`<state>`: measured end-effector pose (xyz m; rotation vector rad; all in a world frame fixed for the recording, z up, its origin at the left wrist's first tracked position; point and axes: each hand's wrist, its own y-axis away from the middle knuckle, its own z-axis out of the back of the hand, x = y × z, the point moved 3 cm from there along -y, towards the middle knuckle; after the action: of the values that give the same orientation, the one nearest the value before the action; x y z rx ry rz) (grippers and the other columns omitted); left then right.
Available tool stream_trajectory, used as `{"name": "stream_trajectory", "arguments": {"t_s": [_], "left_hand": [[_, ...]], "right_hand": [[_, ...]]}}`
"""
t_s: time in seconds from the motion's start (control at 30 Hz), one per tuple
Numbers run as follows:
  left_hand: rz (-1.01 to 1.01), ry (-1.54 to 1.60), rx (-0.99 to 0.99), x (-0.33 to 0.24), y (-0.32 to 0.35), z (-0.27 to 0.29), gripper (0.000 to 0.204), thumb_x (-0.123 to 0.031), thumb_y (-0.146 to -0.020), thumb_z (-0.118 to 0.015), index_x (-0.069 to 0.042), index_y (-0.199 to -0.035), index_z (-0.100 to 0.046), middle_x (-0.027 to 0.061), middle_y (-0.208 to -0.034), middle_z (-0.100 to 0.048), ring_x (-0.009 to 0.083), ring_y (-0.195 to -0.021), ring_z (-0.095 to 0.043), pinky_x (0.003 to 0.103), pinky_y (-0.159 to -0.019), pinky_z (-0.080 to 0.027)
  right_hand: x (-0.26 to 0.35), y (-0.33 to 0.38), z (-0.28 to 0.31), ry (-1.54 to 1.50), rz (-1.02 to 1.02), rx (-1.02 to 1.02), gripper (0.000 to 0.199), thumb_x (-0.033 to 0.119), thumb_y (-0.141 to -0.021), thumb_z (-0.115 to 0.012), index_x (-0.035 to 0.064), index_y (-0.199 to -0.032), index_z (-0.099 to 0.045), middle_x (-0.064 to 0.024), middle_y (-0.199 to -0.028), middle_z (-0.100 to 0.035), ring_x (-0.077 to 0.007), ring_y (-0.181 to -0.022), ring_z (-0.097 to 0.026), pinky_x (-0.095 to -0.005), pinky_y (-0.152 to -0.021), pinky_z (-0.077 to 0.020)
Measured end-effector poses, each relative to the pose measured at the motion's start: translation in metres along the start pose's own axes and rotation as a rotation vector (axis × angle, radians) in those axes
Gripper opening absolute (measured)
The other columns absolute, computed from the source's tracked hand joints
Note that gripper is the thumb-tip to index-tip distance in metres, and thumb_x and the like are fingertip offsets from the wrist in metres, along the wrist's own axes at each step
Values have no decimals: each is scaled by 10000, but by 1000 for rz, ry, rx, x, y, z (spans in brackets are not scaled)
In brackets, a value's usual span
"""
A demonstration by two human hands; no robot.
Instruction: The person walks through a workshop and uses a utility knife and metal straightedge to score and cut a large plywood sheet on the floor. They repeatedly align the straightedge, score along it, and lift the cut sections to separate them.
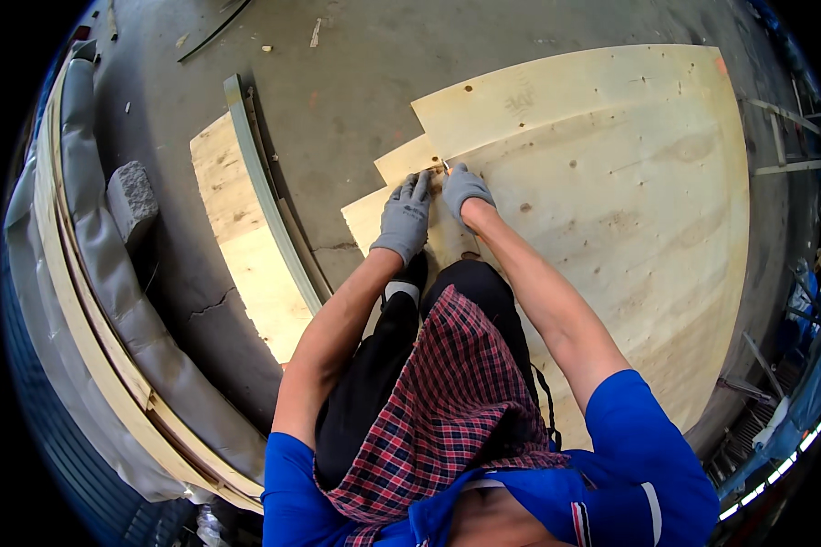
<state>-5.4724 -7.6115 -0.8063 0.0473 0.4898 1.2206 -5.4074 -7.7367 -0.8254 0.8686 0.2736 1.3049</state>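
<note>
A large plywood sheet (611, 191) lies on the floor in front of me, with a stepped left edge where a narrow plywood strip (407, 159) juts out. My left hand (405, 219), in a grey glove, rests flat at that stepped edge with its fingers stretched forward. Just right of it, my right hand (467, 188), gloved in grey too, is closed around a small thin tool (446, 168). Only the tool's orange and pale tip shows, touching the wood near the step; its kind cannot be made out.
To the left lie another plywood piece (242, 219) and a long greenish-grey strip (269, 196). Farther left are a concrete block (132, 199) and a stack of boards (87, 292) beside grey sheeting (119, 246). A metal frame (780, 137) stands at the right.
</note>
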Motion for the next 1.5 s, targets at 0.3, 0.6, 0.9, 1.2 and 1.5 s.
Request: {"name": "stream_trajectory", "arguments": {"t_s": [0.3,0.6,0.9,1.2,1.5], "left_hand": [[-26,-73,11,0,-4,-2,689,-105,-661,-659,26,-1300,-436,156,-1472,-271,324,-1327,-319,406,-1083,-289],[7,-3,86,-20,-9,20,881,-254,-616,-800,29,-1336,-379,196,-1454,-258,393,-1313,-313,430,-1062,-313],[-3,-152,119,-33,-10,5,931,-333,-628,-802,15,-1356,-338,249,-1436,-263,428,-1303,-305,439,-1039,-340],[-75,-197,43,-36,-10,-1,981,-332,-589,-823,32,-1353,-326,265,-1417,-264,453,-1286,-307,457,-1036,-335],[-127,-288,79,-29,-8,-13,975,-393,-647,-785,-11,-1395,-290,246,-1439,-250,436,-1299,-301,450,-1037,-337]], "right_hand": [[-34,29,-17,24,-12,106,332,268,-955,-342,-3,-1113,-452,-259,-1082,-603,-403,-985,-605,-480,-821,-489],[-82,74,-40,-49,-165,205,366,326,-971,-315,23,-1118,-459,-269,-1086,-597,-404,-1012,-595,-504,-849,-469],[-123,124,-55,-117,-134,180,299,273,-964,-339,18,-1073,-451,-271,-1019,-618,-408,-944,-619,-508,-790,-487],[-169,168,-78,-113,-187,244,277,247,-962,-326,15,-1064,-438,-268,-1000,-622,-415,-912,-622,-523,-769,-478],[-289,285,-129,-166,-390,402,341,313,-973,-302,13,-1056,-441,-255,-954,-626,-433,-865,-608,-513,-771,-457]]}}
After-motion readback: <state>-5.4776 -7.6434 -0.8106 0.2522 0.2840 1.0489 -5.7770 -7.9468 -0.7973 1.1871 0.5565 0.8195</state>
